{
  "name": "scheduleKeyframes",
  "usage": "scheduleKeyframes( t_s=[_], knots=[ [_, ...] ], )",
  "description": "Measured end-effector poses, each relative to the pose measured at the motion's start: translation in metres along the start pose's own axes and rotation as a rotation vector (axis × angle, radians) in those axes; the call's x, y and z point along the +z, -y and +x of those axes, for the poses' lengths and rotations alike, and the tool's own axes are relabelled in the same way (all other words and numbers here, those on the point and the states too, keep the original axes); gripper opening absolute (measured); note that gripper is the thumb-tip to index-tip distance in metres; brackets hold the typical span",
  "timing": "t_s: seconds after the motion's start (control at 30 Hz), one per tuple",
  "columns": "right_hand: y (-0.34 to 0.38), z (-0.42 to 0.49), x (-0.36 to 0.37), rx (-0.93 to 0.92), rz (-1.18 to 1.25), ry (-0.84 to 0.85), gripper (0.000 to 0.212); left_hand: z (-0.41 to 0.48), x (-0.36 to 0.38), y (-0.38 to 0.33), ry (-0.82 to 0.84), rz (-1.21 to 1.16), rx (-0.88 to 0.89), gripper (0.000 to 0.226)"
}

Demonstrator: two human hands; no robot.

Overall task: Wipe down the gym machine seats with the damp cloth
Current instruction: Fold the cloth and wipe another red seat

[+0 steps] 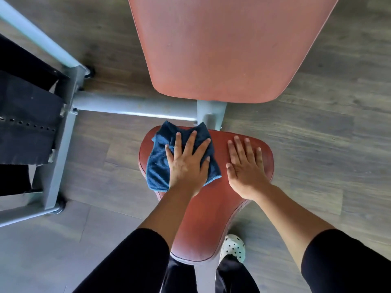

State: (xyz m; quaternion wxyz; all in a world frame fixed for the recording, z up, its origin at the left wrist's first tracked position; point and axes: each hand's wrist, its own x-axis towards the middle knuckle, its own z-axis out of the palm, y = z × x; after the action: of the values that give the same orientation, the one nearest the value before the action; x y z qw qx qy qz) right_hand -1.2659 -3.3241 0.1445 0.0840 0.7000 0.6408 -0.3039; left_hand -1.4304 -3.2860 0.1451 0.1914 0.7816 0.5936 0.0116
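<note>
We note the seat (203, 225), a red padded surface, directly below us; the cloth (157, 166), dark blue and rumpled, lies on the seat's far left part, reaching its left edge; the left hand (186, 163) lies flat on the cloth, fingers straight and spread, pressing it to the pad and gripping nothing; the right hand (245, 168) rests just beside it on the bare pad, palm down, fingers straight, holding nothing; the two hands do not touch. Beyond the seat stands the backrest (222, 49), also red, carried on the grey frame (135, 106), whose tube runs left to an upright post. Both forearms emerge from black sleeves; a white shoe (233, 247) shows on the floor (317, 134) beneath the seat's near right edge.
</note>
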Motion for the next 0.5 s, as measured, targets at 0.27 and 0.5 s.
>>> scheduleKeyframes(
  t_s=[0.27, 0.5],
  knots=[
    [-0.003, -0.001, 0.004, -0.008, 0.022, -0.036, 0.070, -0.044, -0.008, 0.028, 0.114, 0.002, 0.269, 0.046],
    [0.000, -0.002, 0.006, 0.029, -0.004, -0.048, 0.070, -0.025, -0.002, -0.018, 0.058, 0.124, -0.101, 0.052]
  ],
)
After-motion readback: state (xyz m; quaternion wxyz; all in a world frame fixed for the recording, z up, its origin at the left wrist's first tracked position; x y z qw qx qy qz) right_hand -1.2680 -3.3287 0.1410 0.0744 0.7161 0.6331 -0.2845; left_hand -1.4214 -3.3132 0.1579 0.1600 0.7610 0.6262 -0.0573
